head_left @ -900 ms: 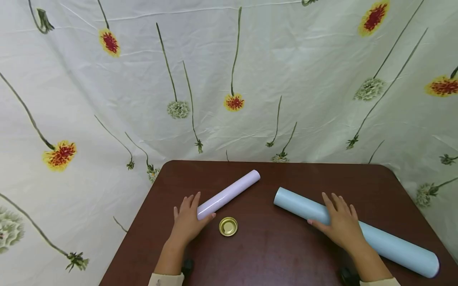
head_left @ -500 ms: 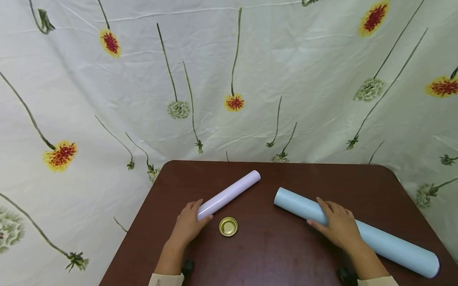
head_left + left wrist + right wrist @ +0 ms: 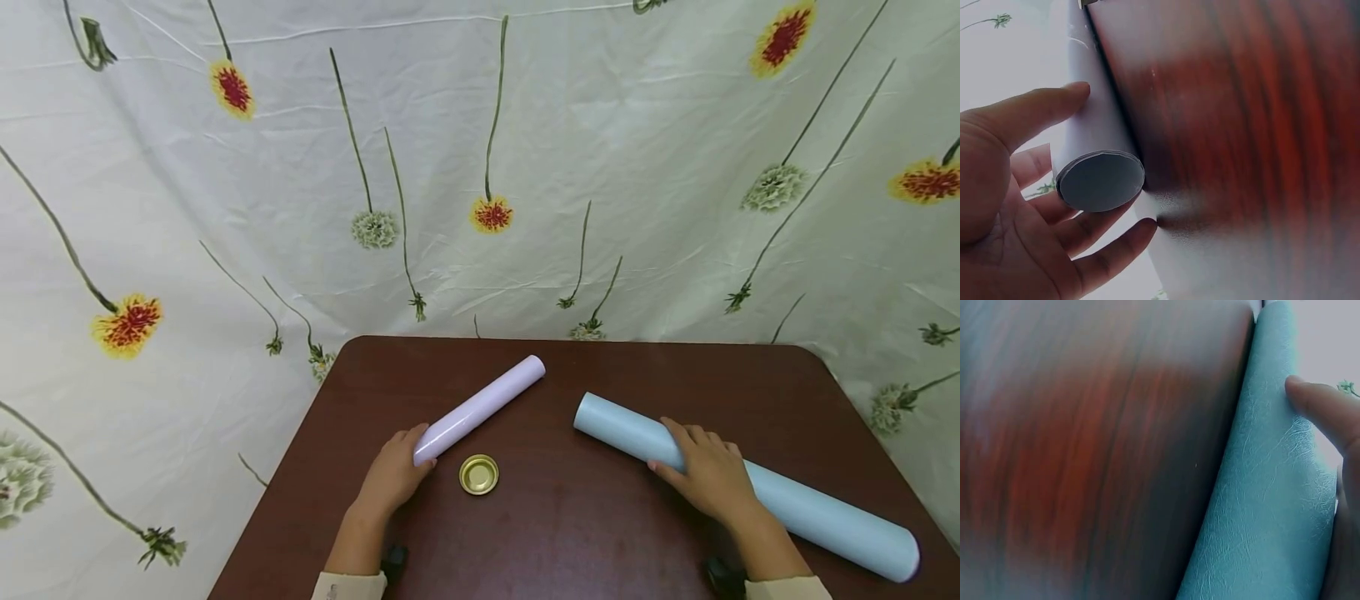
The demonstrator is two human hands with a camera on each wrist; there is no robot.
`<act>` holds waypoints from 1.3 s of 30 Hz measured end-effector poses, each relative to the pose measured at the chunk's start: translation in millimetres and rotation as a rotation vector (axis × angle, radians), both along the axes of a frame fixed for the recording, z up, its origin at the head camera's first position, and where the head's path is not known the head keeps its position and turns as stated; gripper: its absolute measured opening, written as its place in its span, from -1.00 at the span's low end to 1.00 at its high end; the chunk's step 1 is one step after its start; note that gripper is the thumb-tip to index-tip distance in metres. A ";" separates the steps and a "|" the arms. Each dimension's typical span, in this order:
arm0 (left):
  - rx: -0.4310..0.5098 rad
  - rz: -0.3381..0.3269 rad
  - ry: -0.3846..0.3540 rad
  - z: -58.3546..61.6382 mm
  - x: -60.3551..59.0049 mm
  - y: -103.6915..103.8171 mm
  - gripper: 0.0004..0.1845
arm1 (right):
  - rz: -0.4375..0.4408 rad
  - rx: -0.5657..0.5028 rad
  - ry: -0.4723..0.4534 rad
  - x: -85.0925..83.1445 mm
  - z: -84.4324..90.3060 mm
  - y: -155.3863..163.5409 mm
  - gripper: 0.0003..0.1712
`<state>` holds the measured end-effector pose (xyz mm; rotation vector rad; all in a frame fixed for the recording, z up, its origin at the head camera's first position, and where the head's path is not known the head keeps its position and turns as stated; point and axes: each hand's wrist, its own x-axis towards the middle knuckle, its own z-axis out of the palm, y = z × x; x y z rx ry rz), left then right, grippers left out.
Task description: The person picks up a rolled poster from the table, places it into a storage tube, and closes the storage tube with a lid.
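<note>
On the dark brown table (image 3: pixel 570 533), we see the left hand (image 3: pixel 392 475) grasping the near end of a glossy lilac roll (image 3: pixel 480 408), thumb on one side and fingers round the other. The roll slants across the table's left half, its far end pointing towards the far edge. We see the right hand (image 3: pixel 712 475) gripping a thicker pale blue roll (image 3: pixel 832 517) around its middle; that roll slants down to the right edge. Between the rolls, just beside the left hand, we find a round gold-coloured lid (image 3: pixel 478 475). Flower-printed cloth (image 3: pixel 645 167) hangs beyond the far edge.
</note>
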<state>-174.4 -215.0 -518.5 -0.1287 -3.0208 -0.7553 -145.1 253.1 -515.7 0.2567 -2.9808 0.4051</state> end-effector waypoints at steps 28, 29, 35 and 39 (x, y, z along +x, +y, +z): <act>0.211 0.078 -0.028 3.4 4.0 -5.9 -0.42 | -0.055 -0.052 -0.007 1.7 -1.2 -4.8 -0.12; 0.225 0.083 -0.027 4.1 4.2 -5.7 -0.42 | -0.059 -0.050 -0.003 2.4 -1.6 -5.3 -0.11; 0.303 0.123 -0.012 8.5 4.3 -4.6 -0.43 | -0.075 -0.044 0.048 5.1 -5.9 -8.5 -0.07; 0.375 0.168 -0.030 11.7 6.0 -4.0 -0.44 | -0.084 -0.033 0.065 6.4 -7.2 -9.9 -0.03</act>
